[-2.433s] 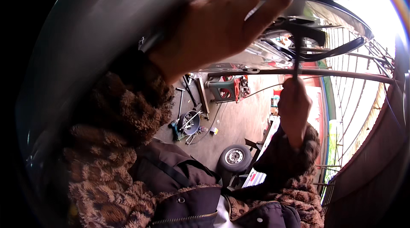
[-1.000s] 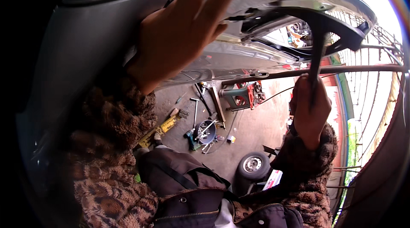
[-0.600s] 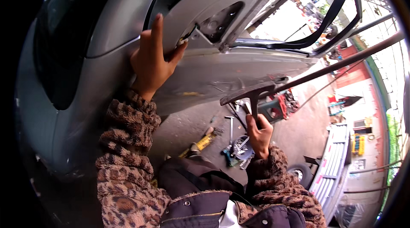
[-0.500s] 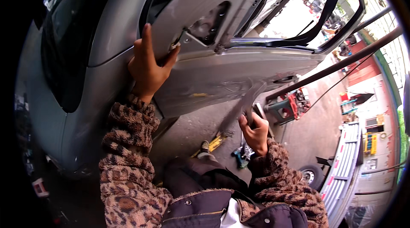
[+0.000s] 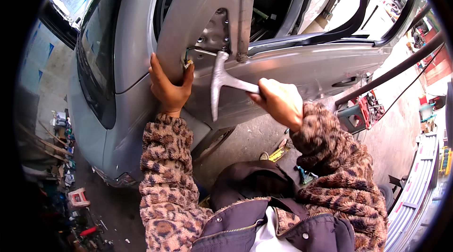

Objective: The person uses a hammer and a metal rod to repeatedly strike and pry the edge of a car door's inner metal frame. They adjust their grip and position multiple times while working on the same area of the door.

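A silver car door (image 5: 292, 70) stands beside the fender (image 5: 130, 110), with its dark window frame at upper right. My left hand (image 5: 172, 86) is open against the door's front edge, index finger and thumb spread, the thumb by a small white connector (image 5: 188, 63) on a short wire. My right hand (image 5: 283, 101) grips a metal hammer (image 5: 219, 86) by its handle; the head, with a long flat claw, is held upright in front of the triangular mirror-mount recess (image 5: 212, 34) and overlaps it in the view. I cannot tell whether it touches the metal.
A rusty bar (image 5: 387, 75) crosses at the right above a red and green object (image 5: 363, 110). Yellow tool (image 5: 278, 153) lies on the floor (image 5: 240, 138) by my foot. Clutter (image 5: 63, 153) lines the left; ribbed metal rails (image 5: 415, 181) lie at lower right.
My right hand has lifted the hammer up and leftward, toward my left hand and the mirror recess. The view has swung left onto more of the car; my left hand stays on the door edge.
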A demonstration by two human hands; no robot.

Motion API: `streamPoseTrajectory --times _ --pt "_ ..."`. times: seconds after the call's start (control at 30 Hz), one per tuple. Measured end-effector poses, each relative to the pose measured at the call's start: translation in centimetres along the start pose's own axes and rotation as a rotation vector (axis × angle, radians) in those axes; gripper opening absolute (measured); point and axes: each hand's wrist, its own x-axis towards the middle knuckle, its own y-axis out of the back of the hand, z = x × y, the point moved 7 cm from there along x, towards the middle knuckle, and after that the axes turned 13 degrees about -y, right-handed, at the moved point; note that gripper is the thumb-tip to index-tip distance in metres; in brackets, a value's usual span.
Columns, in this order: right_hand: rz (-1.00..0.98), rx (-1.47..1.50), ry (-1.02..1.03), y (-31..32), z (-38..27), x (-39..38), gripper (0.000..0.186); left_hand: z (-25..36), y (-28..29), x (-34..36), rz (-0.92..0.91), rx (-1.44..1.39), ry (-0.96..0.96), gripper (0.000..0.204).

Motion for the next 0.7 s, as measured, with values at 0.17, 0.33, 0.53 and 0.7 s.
streamPoseTrajectory --times 0.17,0.33,0.53,0.7 --pt "0.087 0.213 0.289 1.9 -5.2 -2.7 0.033 0.2 0.4 0.1 0.002 0.073 -0.046 0.098" --pt "0.091 0.023 -0.051 0.3 0.1 -0.3 0.033 0.2 -0.5 0.0 -0.002 -0.031 0.027 0.097" --pt "0.219 0.141 0.315 1.2 -4.8 -2.8 0.036 0.1 0.3 0.3 -0.003 0.045 -0.060 0.095" --pt "0.177 0.118 -0.099 -1.2 0.6 -0.5 0.031 -0.7 -1.0 -1.1 -0.036 -0.071 0.120 0.096"
